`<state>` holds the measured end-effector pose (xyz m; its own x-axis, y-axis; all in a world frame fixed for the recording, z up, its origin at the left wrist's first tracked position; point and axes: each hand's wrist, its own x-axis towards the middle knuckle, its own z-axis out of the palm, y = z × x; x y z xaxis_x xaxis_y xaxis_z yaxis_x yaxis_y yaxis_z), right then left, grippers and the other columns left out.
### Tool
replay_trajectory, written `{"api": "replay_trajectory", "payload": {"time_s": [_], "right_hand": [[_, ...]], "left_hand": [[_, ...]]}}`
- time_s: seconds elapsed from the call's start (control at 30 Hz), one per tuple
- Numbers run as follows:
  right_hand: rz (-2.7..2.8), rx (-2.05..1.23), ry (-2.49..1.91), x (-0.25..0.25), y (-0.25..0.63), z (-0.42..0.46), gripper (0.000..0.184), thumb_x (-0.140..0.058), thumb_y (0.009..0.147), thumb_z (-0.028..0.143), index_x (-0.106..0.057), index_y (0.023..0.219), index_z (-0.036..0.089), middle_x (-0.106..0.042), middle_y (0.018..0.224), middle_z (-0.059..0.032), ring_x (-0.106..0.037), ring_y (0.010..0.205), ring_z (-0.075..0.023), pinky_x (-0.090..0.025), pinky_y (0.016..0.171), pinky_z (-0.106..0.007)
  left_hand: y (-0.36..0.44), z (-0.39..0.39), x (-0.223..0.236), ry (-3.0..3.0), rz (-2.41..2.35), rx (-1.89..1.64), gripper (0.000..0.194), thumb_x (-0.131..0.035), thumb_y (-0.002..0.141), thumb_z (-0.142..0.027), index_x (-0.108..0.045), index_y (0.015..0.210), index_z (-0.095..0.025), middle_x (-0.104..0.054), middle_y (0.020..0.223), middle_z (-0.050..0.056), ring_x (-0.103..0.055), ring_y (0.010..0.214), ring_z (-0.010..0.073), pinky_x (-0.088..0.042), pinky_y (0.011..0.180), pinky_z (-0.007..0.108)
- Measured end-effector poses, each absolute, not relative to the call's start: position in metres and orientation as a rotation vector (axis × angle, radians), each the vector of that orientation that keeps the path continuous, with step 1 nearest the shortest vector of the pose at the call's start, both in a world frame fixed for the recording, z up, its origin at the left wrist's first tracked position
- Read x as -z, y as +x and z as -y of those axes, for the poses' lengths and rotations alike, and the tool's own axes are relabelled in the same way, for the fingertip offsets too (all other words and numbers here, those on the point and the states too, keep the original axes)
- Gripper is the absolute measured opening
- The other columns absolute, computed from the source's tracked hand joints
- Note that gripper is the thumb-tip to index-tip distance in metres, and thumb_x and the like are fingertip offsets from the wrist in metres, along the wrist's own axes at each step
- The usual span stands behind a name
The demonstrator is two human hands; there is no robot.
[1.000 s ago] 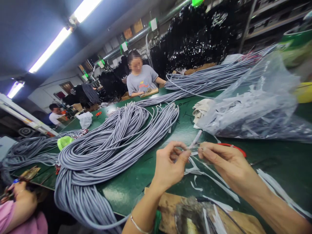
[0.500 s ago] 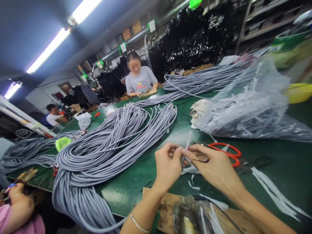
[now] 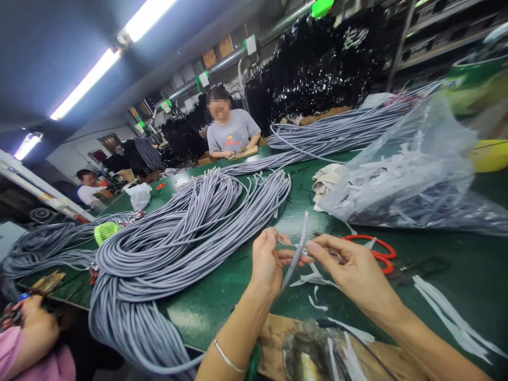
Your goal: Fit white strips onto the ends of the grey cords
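Note:
My left hand (image 3: 269,260) and my right hand (image 3: 349,270) meet over the green table (image 3: 222,296), fingers pinched together. Between them runs a thin grey cord piece (image 3: 296,253), standing up past my fingers and slanting down to the left. My left thumb and forefinger also pinch a small pale strip. White strips (image 3: 313,279) lie on the table just under my hands. Red-handled scissors (image 3: 373,248) lie right behind my right hand.
A big coil of grey cords (image 3: 166,248) fills the table's left. A clear plastic bag of white scraps (image 3: 408,174) lies at the right. A worn board (image 3: 317,349) sits at the near edge. One person sits across the table, another's pink sleeve (image 3: 24,354) is at bottom left.
My hands have drawn slightly apart. The cord piece, upright before, now slants down across my left hand. The scissors' handles show more fully.

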<state>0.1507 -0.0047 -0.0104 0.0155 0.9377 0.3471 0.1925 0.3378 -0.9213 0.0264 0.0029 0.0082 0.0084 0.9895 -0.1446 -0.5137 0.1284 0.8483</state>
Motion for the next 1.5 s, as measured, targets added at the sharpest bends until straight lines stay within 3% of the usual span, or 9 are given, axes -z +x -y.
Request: {"api": "replay_trajectory", "payload": {"time_s": [0.13,0.3,0.43,0.5,0.67,0.83,1.03,1.2,1.5], "right_hand": [[1.451,-0.803,-1.131,0.013,0.151,0.005,0.04,-0.053,0.075,0.054,-0.061,0.057,0.019,-0.053,0.05,-0.0002,-0.041,0.044,-0.0117,-0.032,0.041,-0.024],[1.463,-0.799,-1.133,0.013,0.151,0.005,0.041,-0.053,0.075,0.056,-0.062,0.058,0.019,-0.054,0.053,-0.0008,-0.042,0.047,-0.0123,-0.034,0.043,-0.024],[1.475,-0.781,-1.121,0.01,0.154,0.004,0.041,-0.052,0.076,0.056,-0.06,0.06,0.019,-0.052,0.054,0.0003,-0.043,0.047,-0.0118,-0.035,0.044,-0.024],[1.501,-0.743,-1.124,0.009,0.156,0.003,0.041,-0.051,0.077,0.055,-0.059,0.059,0.02,-0.052,0.052,0.0009,-0.043,0.046,-0.0116,-0.035,0.043,-0.023],[1.556,-0.539,-1.186,0.006,0.165,-0.001,0.034,-0.048,0.079,0.048,-0.055,0.058,0.022,-0.048,0.047,0.0026,-0.043,0.042,-0.0113,-0.035,0.042,-0.023],[1.286,-0.291,-1.37,-0.004,0.181,-0.002,0.03,-0.05,0.077,0.048,-0.052,0.059,0.024,-0.051,0.045,0.0,-0.046,0.041,-0.0134,-0.034,0.042,-0.026],[1.233,-0.314,-1.133,-0.004,0.17,0.014,0.023,-0.056,0.08,0.041,-0.061,0.066,0.023,-0.062,0.055,-0.0009,-0.053,0.045,-0.0126,-0.044,0.046,-0.024],[1.427,-0.351,-1.057,0.003,0.154,0.017,0.027,-0.053,0.084,0.042,-0.065,0.072,0.022,-0.063,0.054,0.0009,-0.053,0.038,-0.0111,-0.042,0.039,-0.023],[1.607,0.017,-0.98,0.013,0.146,0.018,0.031,-0.056,0.085,0.05,-0.06,0.072,0.022,-0.054,0.049,0.0034,-0.049,0.038,-0.0097,-0.039,0.039,-0.022]], "left_hand": [[0.022,-0.005,-0.014,0.597,-0.936,-1.374,0.024,-0.053,0.089,-0.029,-0.041,0.072,-0.018,-0.049,0.059,-0.007,-0.061,0.04,0.0129,-0.048,0.043,0.022],[0.022,-0.007,-0.019,0.548,-1.061,-1.265,0.032,-0.053,0.09,-0.039,-0.038,0.07,-0.019,-0.036,0.048,-0.01,-0.054,0.036,0.0118,-0.044,0.038,0.02],[0.018,-0.006,-0.02,0.622,-0.953,-1.164,0.045,-0.072,0.069,-0.053,-0.043,0.073,-0.018,-0.052,0.061,-0.006,-0.047,0.034,0.0059,-0.029,0.03,0.013],[0.014,-0.004,-0.022,0.709,-0.895,-1.142,0.053,-0.083,0.052,-0.048,-0.05,0.078,-0.015,-0.058,0.067,-0.003,-0.038,0.033,-0.0001,-0.019,0.031,0.011],[0.008,-0.002,-0.026,0.902,-0.919,-1.118,0.041,-0.085,0.042,-0.034,-0.055,0.056,-0.011,-0.044,0.043,-0.007,-0.021,0.03,-0.0043,-0.007,0.033,0.014],[0.005,0.003,-0.032,0.974,-0.91,-1.195,0.037,-0.084,0.042,-0.037,-0.062,0.054,-0.01,-0.052,0.044,-0.003,-0.036,0.033,0.0006,-0.021,0.034,0.015],[0.004,0.005,-0.026,1.155,-1.047,-1.115,0.061,-0.087,0.043,-0.028,-0.07,0.099,-0.012,-0.063,0.053,-0.003,-0.057,0.043,0.0105,-0.045,0.045,0.02],[-0.005,0.003,-0.018,1.285,-1.095,-0.78,0.033,-0.085,0.05,-0.036,-0.069,0.062,-0.01,-0.063,0.052,0.003,-0.059,0.046,0.0131,-0.048,0.05,0.024],[0.015,0.01,-0.01,1.578,-1.491,-1.266,0.016,-0.072,0.06,-0.019,-0.06,0.049,-0.016,-0.053,0.047,-0.004,-0.042,0.047,0.0093,-0.029,0.047,0.021]]}}
